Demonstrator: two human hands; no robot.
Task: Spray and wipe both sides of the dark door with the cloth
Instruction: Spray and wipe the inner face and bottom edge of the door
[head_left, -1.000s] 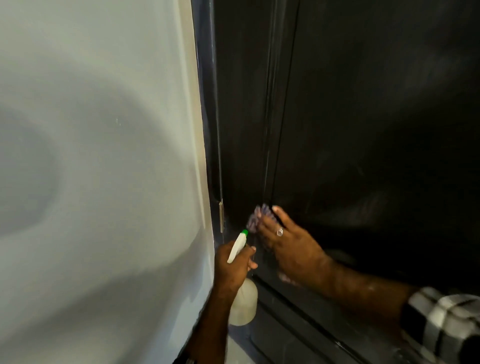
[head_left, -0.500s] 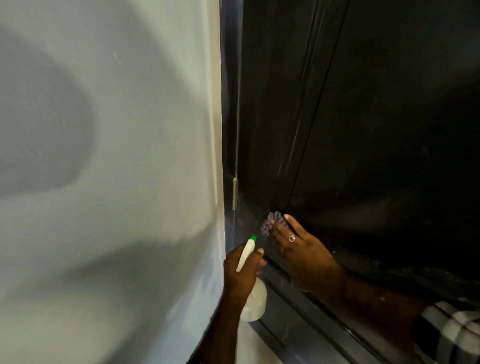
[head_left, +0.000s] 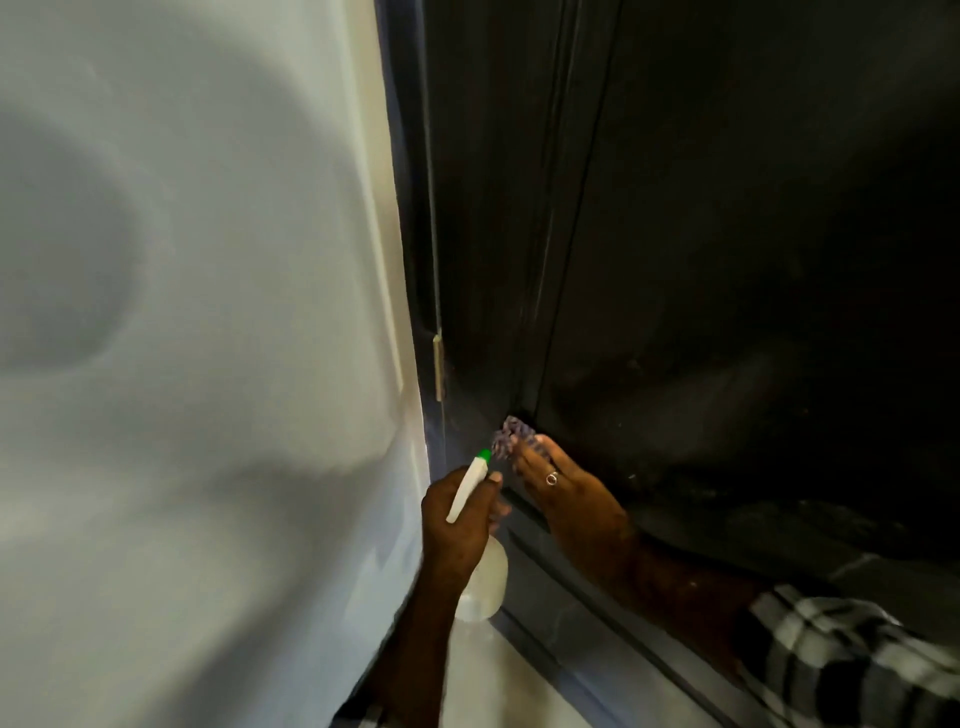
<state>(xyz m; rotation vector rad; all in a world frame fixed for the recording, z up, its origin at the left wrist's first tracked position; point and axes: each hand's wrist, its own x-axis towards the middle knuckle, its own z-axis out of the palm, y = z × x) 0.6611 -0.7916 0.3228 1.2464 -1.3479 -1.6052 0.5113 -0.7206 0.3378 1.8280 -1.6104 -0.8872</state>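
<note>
Purple cloth (head_left: 511, 435), under the right hand (head_left: 558, 486), has crept toward twelve o'clock up the door (head_left: 727, 260); wiping continues. Left hand (head_left: 457, 525) grips the bottle (head_left: 480, 571).

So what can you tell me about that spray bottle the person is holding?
The spray bottle looks like pale, translucent plastic, with a white spray head tipped by a green nozzle. The left hand grips its neck, holding it roughly upright, nozzle aimed toward the dark door, low down near the hinge. Its rounded body hangs below the fist; any contents cannot be made out.
</note>
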